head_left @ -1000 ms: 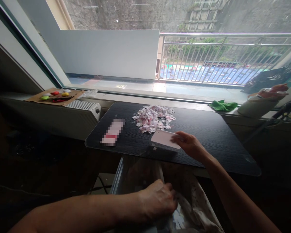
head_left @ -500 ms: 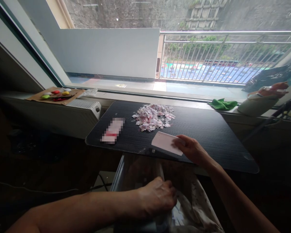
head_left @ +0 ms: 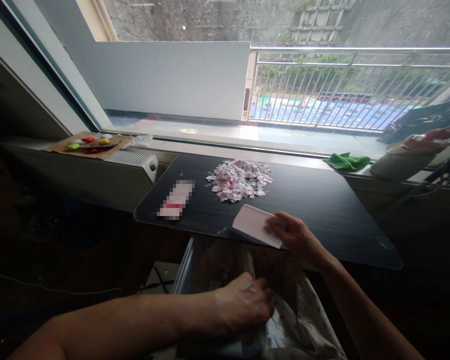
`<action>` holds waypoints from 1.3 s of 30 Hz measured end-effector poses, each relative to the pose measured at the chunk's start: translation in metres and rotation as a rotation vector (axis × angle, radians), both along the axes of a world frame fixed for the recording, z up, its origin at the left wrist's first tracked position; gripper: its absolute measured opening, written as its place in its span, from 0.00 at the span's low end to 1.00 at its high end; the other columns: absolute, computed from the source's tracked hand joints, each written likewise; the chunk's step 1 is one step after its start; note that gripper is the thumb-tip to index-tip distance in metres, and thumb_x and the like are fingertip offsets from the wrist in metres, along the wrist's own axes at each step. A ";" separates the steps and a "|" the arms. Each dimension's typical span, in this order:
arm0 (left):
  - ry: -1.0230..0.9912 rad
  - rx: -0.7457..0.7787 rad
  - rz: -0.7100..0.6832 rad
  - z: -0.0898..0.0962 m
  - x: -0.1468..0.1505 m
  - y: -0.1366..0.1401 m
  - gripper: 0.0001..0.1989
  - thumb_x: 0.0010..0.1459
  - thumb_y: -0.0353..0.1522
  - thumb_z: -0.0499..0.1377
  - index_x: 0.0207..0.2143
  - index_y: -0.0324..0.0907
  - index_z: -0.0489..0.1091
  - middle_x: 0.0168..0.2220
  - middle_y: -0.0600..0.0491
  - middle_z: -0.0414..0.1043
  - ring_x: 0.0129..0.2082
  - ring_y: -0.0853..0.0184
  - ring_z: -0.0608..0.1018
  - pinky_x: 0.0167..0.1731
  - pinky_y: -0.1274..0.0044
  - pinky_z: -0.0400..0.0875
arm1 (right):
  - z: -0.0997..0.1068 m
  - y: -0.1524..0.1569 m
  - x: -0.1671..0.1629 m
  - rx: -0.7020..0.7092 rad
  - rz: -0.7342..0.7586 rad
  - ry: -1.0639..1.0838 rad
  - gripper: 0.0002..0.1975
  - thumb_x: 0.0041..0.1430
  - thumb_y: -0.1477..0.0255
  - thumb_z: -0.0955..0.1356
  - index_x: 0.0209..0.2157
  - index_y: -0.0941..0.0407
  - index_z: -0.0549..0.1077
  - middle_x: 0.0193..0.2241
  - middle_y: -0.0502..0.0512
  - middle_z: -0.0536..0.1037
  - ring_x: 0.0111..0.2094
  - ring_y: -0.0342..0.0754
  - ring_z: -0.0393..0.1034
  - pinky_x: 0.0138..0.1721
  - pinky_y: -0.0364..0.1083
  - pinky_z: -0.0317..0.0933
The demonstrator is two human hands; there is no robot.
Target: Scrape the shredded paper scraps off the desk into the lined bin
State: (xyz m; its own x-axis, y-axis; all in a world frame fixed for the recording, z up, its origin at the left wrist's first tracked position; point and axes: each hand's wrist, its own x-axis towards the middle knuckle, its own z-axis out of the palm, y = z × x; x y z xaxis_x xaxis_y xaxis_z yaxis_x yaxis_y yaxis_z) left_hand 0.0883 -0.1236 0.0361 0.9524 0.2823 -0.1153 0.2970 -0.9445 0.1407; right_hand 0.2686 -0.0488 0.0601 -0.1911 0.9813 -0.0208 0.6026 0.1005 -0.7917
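My right hand (head_left: 300,237) pinches a flat white card (head_left: 253,223) with a small hole near one corner. The card is tilted at the front edge of the dark table (head_left: 307,195). Behind it lies a heap of small pinkish-white paper scraps (head_left: 236,180). Below the table edge, my left hand (head_left: 247,300) is closed over the rim of a clear plastic bin (head_left: 183,262); its fingertips are hidden. Pale speckled cloth (head_left: 315,320) shows beside the bin. A blurred-out pink and white item (head_left: 177,199) lies on the table's left side.
A radiator (head_left: 133,167) stands left of the table. Cardboard with colourful lumps (head_left: 86,145) rests on the sill. At the right are a green cloth (head_left: 347,161) and a pale container (head_left: 401,162). A window with a railing outside is behind.
My right hand has drawn the card slightly toward me, to the table's front edge. A small scrap that lay by that edge no longer shows. My left hand has stayed in place.
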 end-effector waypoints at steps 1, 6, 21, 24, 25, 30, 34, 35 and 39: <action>0.003 0.000 0.002 0.000 0.000 0.000 0.03 0.60 0.27 0.58 0.33 0.37 0.70 0.34 0.50 0.71 0.36 0.63 0.71 0.23 0.74 0.56 | -0.001 0.000 0.000 0.001 -0.005 -0.007 0.12 0.55 0.63 0.65 0.36 0.57 0.73 0.24 0.50 0.73 0.24 0.42 0.62 0.24 0.41 0.56; 0.037 -0.015 -0.011 0.004 0.002 0.001 0.03 0.61 0.26 0.57 0.37 0.37 0.71 0.36 0.48 0.72 0.37 0.63 0.72 0.22 0.74 0.53 | 0.001 -0.003 -0.002 -0.033 0.125 0.030 0.10 0.57 0.64 0.65 0.32 0.56 0.72 0.24 0.49 0.72 0.24 0.42 0.62 0.25 0.40 0.56; -0.012 -0.016 0.022 -0.006 0.000 -0.001 0.03 0.61 0.27 0.58 0.32 0.37 0.70 0.32 0.49 0.71 0.35 0.63 0.70 0.22 0.74 0.49 | -0.003 0.011 0.004 0.113 -0.062 -0.067 0.12 0.56 0.63 0.65 0.37 0.56 0.74 0.25 0.49 0.76 0.25 0.44 0.66 0.28 0.42 0.58; -0.019 -0.016 0.022 -0.007 -0.001 -0.002 0.04 0.61 0.26 0.57 0.33 0.37 0.70 0.32 0.49 0.71 0.35 0.63 0.70 0.22 0.73 0.50 | -0.001 0.012 0.001 0.129 -0.061 -0.070 0.12 0.56 0.64 0.65 0.36 0.56 0.74 0.25 0.50 0.76 0.24 0.43 0.65 0.27 0.42 0.58; -0.022 -0.013 0.020 -0.008 -0.001 -0.002 0.03 0.61 0.26 0.57 0.33 0.37 0.70 0.33 0.49 0.71 0.35 0.63 0.70 0.22 0.73 0.51 | 0.000 0.012 0.001 0.120 -0.030 -0.078 0.12 0.56 0.64 0.65 0.35 0.56 0.75 0.24 0.49 0.75 0.23 0.43 0.64 0.26 0.42 0.57; -0.057 0.027 0.016 -0.015 -0.002 -0.003 0.03 0.60 0.27 0.59 0.32 0.38 0.70 0.33 0.48 0.71 0.36 0.63 0.70 0.23 0.74 0.53 | 0.003 0.006 0.001 0.050 0.037 -0.071 0.12 0.56 0.63 0.65 0.35 0.56 0.74 0.24 0.49 0.74 0.22 0.42 0.61 0.25 0.41 0.56; -0.055 0.028 0.018 -0.015 -0.001 -0.003 0.04 0.60 0.27 0.58 0.31 0.38 0.70 0.31 0.49 0.70 0.33 0.64 0.70 0.23 0.75 0.53 | 0.005 0.003 0.003 0.033 -0.025 -0.074 0.11 0.55 0.64 0.65 0.35 0.56 0.74 0.24 0.49 0.73 0.24 0.42 0.62 0.25 0.41 0.55; -0.054 0.030 0.018 -0.013 -0.001 -0.002 0.04 0.60 0.27 0.58 0.31 0.37 0.70 0.32 0.49 0.70 0.33 0.64 0.71 0.22 0.75 0.53 | 0.005 0.001 0.003 0.013 -0.001 -0.066 0.11 0.55 0.64 0.65 0.34 0.56 0.73 0.23 0.49 0.72 0.23 0.42 0.61 0.25 0.41 0.55; -0.025 0.033 0.009 -0.004 0.000 -0.002 0.02 0.59 0.26 0.58 0.34 0.37 0.71 0.34 0.49 0.72 0.35 0.64 0.71 0.23 0.74 0.55 | 0.005 -0.002 0.001 -0.026 0.109 -0.024 0.11 0.56 0.64 0.65 0.33 0.56 0.73 0.22 0.48 0.70 0.23 0.41 0.59 0.24 0.41 0.54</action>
